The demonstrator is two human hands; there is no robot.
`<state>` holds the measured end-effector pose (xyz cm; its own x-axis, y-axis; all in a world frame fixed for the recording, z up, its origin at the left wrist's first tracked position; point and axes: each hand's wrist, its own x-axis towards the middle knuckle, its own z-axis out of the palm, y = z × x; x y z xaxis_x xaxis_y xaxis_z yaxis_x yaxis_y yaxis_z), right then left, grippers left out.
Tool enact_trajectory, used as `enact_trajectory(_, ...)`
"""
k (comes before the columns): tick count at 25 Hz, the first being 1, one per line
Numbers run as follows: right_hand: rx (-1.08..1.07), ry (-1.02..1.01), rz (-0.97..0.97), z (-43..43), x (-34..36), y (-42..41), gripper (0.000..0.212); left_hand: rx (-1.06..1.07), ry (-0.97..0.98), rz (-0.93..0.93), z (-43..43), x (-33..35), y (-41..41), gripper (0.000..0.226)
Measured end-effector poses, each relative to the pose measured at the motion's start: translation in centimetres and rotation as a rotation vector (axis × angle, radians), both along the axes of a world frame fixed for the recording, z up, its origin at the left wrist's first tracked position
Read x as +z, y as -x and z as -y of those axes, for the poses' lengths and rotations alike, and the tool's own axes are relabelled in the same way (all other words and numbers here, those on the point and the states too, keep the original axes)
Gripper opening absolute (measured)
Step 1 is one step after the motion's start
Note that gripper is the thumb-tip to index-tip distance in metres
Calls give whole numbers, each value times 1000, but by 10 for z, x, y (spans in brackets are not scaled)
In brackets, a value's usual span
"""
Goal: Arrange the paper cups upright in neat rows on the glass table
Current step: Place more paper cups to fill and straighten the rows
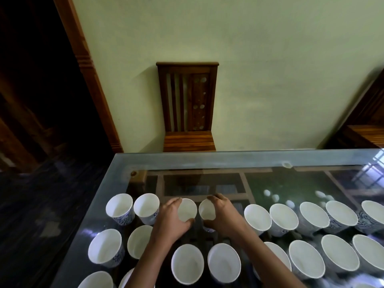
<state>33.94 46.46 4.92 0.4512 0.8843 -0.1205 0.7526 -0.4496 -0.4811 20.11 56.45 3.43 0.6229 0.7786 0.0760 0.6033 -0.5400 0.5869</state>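
Note:
Several white paper cups with blue patterns stand upright in rows on the glass table (207,159). My left hand (170,219) grips one cup (187,209) in the far row, fingers and thumb curled round its rim. Right beside it, my right hand (223,217) grips the neighbouring cup (205,210) the same way. Both cups are upright and sit close together. Two cups (119,206) stand to their left in the far row, and several more (283,216) run on to the right. A nearer row (188,263) lies under my forearms.
A wooden chair (188,104) stands against the pale green wall beyond the table's far edge. A dark doorway with a wooden frame (83,59) is on the left. Bare glass stretches behind the far row. The table's left edge runs close to the leftmost cups.

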Motion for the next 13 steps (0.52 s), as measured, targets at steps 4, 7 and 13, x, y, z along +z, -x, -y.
enact_trajectory(4,16,24,16,14,1,7,77,-26,14,-27,13,0,12,70)
enact_trajectory(7,-1,5,8,17,2,10,76,-25,24,-33,18,1,16,71)
enact_trajectory(13,-47,-48,-30,19,6,11,74,-17,51,-25,18,3,13,71)
